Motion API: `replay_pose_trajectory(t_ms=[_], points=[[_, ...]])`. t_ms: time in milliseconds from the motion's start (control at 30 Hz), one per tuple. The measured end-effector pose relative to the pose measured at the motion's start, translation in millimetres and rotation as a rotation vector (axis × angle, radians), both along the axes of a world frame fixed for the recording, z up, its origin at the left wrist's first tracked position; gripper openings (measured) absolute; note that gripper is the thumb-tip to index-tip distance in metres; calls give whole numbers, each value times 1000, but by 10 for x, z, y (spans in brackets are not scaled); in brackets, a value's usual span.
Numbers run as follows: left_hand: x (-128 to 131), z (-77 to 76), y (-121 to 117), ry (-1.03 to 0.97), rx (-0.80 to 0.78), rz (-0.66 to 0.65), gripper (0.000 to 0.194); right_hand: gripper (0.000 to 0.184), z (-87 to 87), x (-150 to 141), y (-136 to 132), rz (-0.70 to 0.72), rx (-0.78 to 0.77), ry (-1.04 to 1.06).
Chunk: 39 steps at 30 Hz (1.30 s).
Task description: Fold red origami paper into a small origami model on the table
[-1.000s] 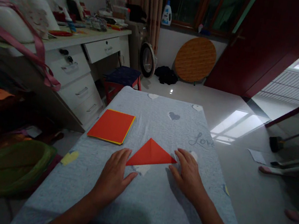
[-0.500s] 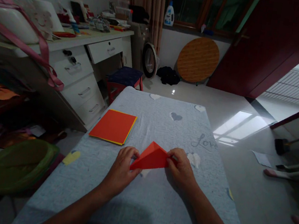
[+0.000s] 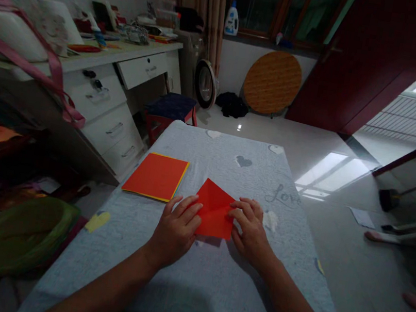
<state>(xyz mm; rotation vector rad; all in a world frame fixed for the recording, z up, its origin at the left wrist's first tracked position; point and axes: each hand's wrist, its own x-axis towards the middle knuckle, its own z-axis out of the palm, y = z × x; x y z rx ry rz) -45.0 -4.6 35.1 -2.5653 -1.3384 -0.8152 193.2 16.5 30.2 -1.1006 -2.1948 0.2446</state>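
A creased sheet of red origami paper [image 3: 215,220] is partly opened out above the cloth-covered table, its top corner pointing away from me. My left hand [image 3: 178,224] is closed on the paper's left side, with the fingers over it and the thumb hidden. At the right edge, my right hand [image 3: 251,230] pinches the paper between curved fingers and thumb. Beyond my left hand lies a square stack of coloured paper [image 3: 156,175], red on top, with yellow and other colours showing at the edges.
The table [image 3: 203,291] has a pale blue cloth with hearts and lettering. A stool [image 3: 171,106] stands past its far left corner. To the left are a white desk [image 3: 103,93] with drawers and a green-lined bin [image 3: 16,237]. A round wooden board [image 3: 272,82] leans on the far wall.
Both hands have closed on the red paper, which lay flat as a folded triangle. It has been lifted and spread into a wider shape with a lower flap facing me. The stack stays put.
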Motion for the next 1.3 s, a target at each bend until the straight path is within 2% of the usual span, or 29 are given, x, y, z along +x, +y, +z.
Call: replay_pose_trajectory(t_ms=[100,233,367,533,700,800,967,1033,1133,1300], points=[[39,-38,-9,18,-14,20,15,44,27,-27,-52,144,-9,-63],[33,-70,18,27,-118,-16,19,35,14,-63,-79,227,-59,-142],[-28,-112,65,-25,-225,-87,34,29,-28,-52,-62,271,-109,-129],[-135,-178,125,-126,-262,-132,39,34,-65,3,-39,274,-174,-65],[-176,-167,114,-270,-286,-205,25,36,-96,44,-13,258,-222,63],[-157,-85,63,-348,-394,-196,14,30,-41,72,8,229,-335,142],[-137,26,0,-529,-638,-66,8,25,105,91,39,191,-583,204],[-138,31,5,-597,-729,-36,20,24,140,89,41,173,-616,201],[-148,6,39,-557,-775,-89,41,25,159,94,30,180,-621,184],[-173,-69,102,-335,-743,-286,16,19,105,110,-6,296,-534,172]])
